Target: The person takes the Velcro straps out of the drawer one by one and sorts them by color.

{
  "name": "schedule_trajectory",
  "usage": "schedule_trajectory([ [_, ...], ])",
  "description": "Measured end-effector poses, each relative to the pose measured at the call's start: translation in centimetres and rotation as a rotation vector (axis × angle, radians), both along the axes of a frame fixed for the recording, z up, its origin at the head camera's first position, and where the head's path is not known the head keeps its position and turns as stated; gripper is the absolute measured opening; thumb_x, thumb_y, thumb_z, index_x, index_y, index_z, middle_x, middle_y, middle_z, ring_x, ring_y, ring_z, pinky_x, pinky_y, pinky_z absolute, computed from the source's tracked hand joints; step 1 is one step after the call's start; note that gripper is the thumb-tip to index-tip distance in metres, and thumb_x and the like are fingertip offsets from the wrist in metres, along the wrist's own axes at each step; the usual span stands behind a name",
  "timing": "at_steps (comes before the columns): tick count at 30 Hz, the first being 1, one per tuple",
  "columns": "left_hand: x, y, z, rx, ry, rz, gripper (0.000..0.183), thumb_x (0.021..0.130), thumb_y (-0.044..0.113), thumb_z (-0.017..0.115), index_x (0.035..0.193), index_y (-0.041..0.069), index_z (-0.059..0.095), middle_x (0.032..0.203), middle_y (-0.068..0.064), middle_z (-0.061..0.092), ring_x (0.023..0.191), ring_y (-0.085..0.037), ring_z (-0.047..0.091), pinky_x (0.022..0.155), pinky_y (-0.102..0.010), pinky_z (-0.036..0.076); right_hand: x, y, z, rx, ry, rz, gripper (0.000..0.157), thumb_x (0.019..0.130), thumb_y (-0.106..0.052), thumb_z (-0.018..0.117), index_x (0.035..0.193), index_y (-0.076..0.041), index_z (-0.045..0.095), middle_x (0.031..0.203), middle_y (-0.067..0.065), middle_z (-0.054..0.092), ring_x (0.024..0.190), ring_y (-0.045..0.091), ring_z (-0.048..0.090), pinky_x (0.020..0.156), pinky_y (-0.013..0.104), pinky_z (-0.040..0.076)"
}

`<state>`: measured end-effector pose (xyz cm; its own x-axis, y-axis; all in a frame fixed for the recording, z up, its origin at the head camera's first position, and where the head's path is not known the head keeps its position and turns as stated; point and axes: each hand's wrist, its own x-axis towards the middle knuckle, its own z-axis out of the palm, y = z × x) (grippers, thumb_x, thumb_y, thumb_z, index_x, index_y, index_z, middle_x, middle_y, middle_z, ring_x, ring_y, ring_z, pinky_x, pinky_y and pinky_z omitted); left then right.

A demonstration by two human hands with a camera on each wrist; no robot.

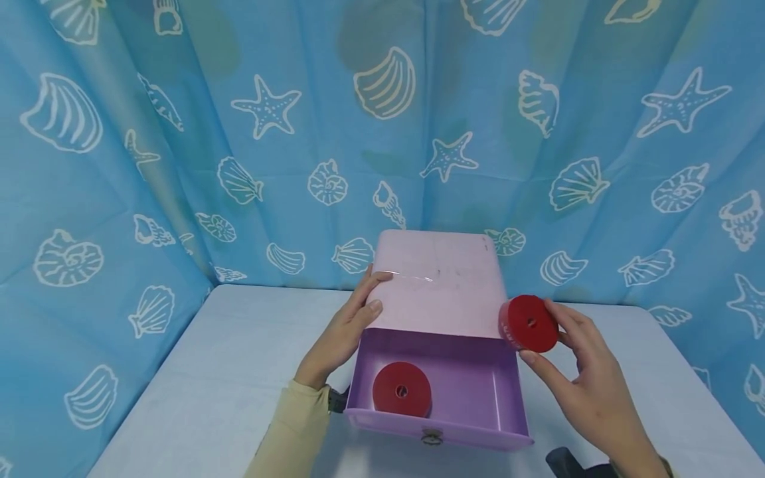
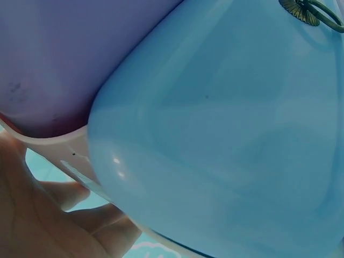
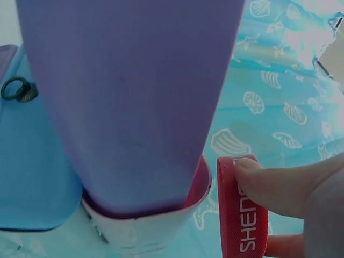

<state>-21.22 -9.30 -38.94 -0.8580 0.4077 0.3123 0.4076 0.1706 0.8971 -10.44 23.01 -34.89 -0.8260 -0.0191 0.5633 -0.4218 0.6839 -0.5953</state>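
Red on both rolls (image 1: 528,312), purple on open drawer (image 1: 469,382), pale pink on box (image 1: 442,292), blue with white shell-and-starfish print on curtain (image 1: 329,126).

The desk (image 1: 239,358) is pale bluish white, with rounded corners at its far edge. Directly on it, around the middle, stands a drawer box (image 1: 442,285) with a pale pink shell, its purple drawer (image 1: 472,395) pulled out at the near side.
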Motion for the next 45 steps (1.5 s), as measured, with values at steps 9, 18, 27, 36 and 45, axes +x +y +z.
schedule_trajectory([
  [9,0.1,0.0,0.1,-0.006,0.002,-0.003,0.045,0.107,0.035,0.041,0.152,0.032,0.04,0.169,0.003,0.004,0.154,-0.02,0.005,0.116,-0.065,0.016,-0.6,0.5,-0.8,0.004,-0.019,-0.09,0.083,0.08,-0.006,0.085,0.152,-0.007,0.043,0.14,0.019,0.05,0.12,0.029,0.05,0.087,-0.003,0.03],
  [18,-0.1,0.0,0.0,-0.005,0.007,-0.001,0.045,0.107,0.036,0.041,0.151,0.03,0.041,0.168,0.005,0.004,0.154,-0.02,0.006,0.117,-0.065,0.015,-1.4,1.0,-1.4,0.01,0.011,-0.135,0.086,0.077,-0.004,0.086,0.152,-0.003,0.042,0.14,0.025,0.049,0.12,0.042,0.051,0.085,-0.004,0.027],
  [27,0.0,0.0,0.0,-0.011,-0.002,0.001,0.046,0.107,0.036,0.041,0.152,0.03,0.04,0.169,0.003,0.004,0.154,-0.022,0.006,0.116,-0.065,0.015,-2.5,1.7,-2.7,-0.001,0.003,-0.149,0.083,0.079,-0.007,0.085,0.15,0.004,0.041,0.141,0.027,0.047,0.119,0.043,0.05,0.085,-0.005,0.026],
  [36,0.1,0.0,0.1,-0.005,0.005,-0.002,0.045,0.107,0.036,0.04,0.152,0.03,0.041,0.168,0.005,0.004,0.154,-0.021,0.006,0.117,-0.064,0.015,-3.5,2.3,-4.2,0.032,0.025,-0.18,0.082,0.079,-0.006,0.084,0.148,0.007,0.042,0.139,0.029,0.047,0.119,0.043,0.05,0.085,-0.004,0.023],
  [45,0.1,0.0,0.1,-0.009,0.001,0.002,0.046,0.107,0.036,0.04,0.152,0.03,0.04,0.169,0.003,0.004,0.154,-0.022,0.006,0.116,-0.065,0.016,-4.6,3.1,-5.8,0.061,-0.027,-0.213,0.079,0.083,-0.012,0.082,0.148,0.007,0.041,0.139,0.03,0.047,0.119,0.044,0.049,0.085,0.001,0.026],
])
